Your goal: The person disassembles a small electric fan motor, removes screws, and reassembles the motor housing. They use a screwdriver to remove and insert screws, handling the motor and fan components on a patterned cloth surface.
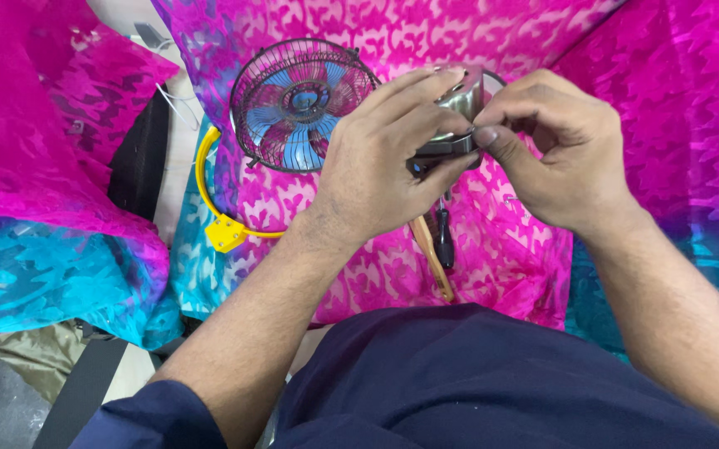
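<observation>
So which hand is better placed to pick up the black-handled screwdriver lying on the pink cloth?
Probably right. The left hand wraps the grey metal part and carries it, while the right hand only pinches its edge with the fingertips, so it could let go. The black-handled screwdriver lies just below both hands.

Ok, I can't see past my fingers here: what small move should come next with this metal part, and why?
Probably tilt the grey metal part toward you. Both the left hand and right hand pinch it together, hiding its lower edge, so what the fingertips are working on cannot be seen. The screwdriver lies unused on the pink cloth below.
</observation>
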